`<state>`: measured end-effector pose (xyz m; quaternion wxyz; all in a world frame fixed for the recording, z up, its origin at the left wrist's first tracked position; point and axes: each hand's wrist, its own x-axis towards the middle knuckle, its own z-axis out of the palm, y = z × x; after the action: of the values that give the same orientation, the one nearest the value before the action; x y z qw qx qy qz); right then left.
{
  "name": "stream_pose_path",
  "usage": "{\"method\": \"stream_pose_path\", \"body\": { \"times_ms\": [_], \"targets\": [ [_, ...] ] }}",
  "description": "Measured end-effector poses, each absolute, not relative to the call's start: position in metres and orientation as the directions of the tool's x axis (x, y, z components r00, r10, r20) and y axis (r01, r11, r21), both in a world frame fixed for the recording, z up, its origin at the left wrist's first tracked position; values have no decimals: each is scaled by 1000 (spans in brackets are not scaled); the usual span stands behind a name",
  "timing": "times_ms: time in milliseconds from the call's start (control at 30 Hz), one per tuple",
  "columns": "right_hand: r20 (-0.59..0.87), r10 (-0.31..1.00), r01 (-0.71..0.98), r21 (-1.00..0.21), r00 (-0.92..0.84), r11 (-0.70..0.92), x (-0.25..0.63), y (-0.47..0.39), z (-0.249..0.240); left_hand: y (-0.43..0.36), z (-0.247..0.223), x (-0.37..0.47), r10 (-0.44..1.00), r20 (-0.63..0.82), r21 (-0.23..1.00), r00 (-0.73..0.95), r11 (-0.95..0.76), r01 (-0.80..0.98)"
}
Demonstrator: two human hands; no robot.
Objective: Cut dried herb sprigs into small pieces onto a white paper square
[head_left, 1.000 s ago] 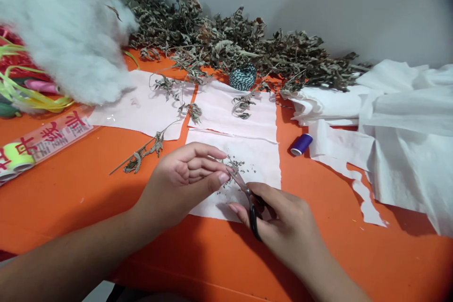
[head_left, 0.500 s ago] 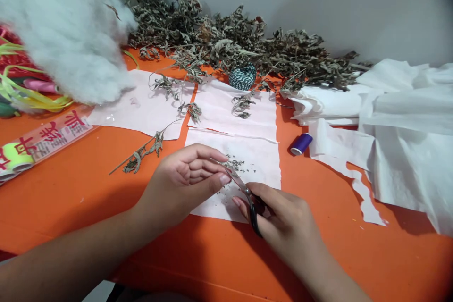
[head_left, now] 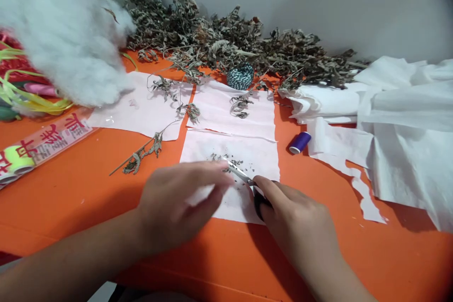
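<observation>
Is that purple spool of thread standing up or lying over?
Lying on its side: the purple spool rests lengthwise on the orange table, with a white end facing sideways instead of up.

Leaf bits [head_left: 238, 163] on cloth [head_left: 264, 151] | sprig [head_left: 142, 153] left | spool [head_left: 300, 143] right | dried plants [head_left: 222, 40] behind

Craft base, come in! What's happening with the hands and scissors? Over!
Right hand gripping scissors. Left hand open, blurred, close to the scissor tips. Leaf crumbs on the white sheet below.
</observation>
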<state>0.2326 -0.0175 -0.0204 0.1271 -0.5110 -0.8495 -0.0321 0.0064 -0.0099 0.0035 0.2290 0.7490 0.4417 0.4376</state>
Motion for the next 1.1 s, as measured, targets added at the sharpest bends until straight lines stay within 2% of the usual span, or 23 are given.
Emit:
{"method": "stream_pose_path", "body": {
  "times_ms": [67,133,267,400,733,900,1100],
  "targets": [
    [248,843,869,-9,-477,494,233,-20,-17,-12,2,7,691,552,533,467,-723,439],
    [256,826,857,17,-501,515,232,-22,-13,-13,1,8,608,532,435,589,-793,426],
    [265,801,837,48,-537,545,232,-25,-9,-10,-2,11,588,448,350,673,-808,473],
    [245,817,849,52,-522,526,235,-23,-9,-6,-2,9,573,442,301,690,-819,488],
    [220,856,884,95,-467,458,242,-24,-8,-5,-5,2,657,425,337,622,-753,565],
    [195,885,906,85,-424,415,241,-20,-10,-6,-2,4,735,436,468,519,-678,567],
    [232,902,931,58,-364,361,239,-17,-14,-9,-1,5,833,324,593,449,-549,590]
  ]
}}
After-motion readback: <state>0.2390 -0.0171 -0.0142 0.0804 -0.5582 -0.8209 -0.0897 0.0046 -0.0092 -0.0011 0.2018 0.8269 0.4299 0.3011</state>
